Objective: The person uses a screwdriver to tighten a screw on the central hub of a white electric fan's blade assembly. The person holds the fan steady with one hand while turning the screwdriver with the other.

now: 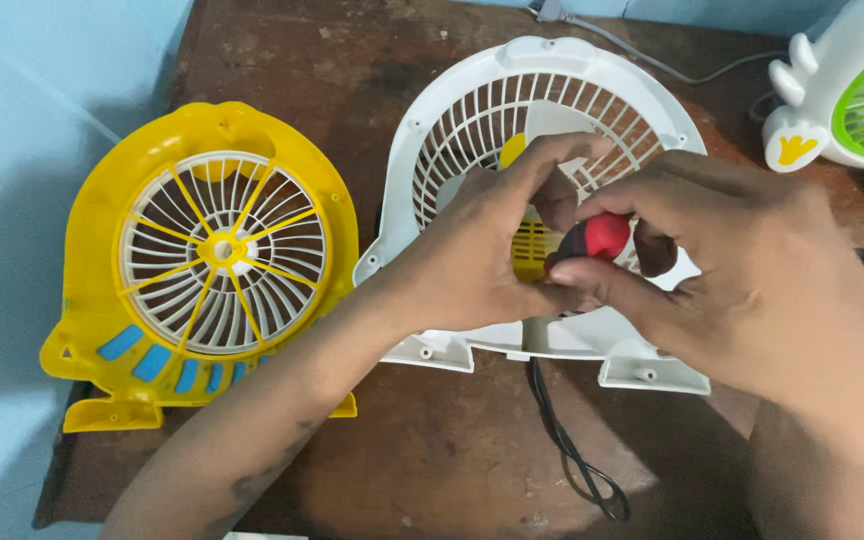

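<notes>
Both hands over the white fan shell point(552, 100), which lies flat mid-desk point(432, 450). Right hand point(742, 280): fingers closed round the red-and-black screwdriver handle point(592, 240), tip hidden, aimed at the yellow motor block point(530, 250) inside the shell. Left hand point(472, 260): fingers curled, steadying that block; can't tell if it's actually gripping. Yellow fan grille point(212, 260) left of the shell, green-and-white fan point(852, 100) to its right. Risk: driver slips off the screw, gouging plastic or jabbing left fingers. Black cable point(572, 450) below the shell could snag.
</notes>
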